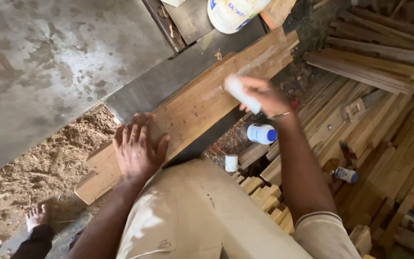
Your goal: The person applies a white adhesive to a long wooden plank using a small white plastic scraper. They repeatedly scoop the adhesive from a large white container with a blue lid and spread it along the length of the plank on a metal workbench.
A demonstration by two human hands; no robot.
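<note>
The long pale-brown wooden plank point(202, 100) lies slanted across the grey metal machine table point(164, 81). The left hand point(137, 148) presses flat, fingers spread, apparently steadying it. The right hand point(259, 96) grips a small white tube-like object point(241, 93) above the plank's upper half.

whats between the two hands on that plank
Only bare wood of the plank lies between the flat left hand and the right hand gripping a small white object, per the head view.
</note>
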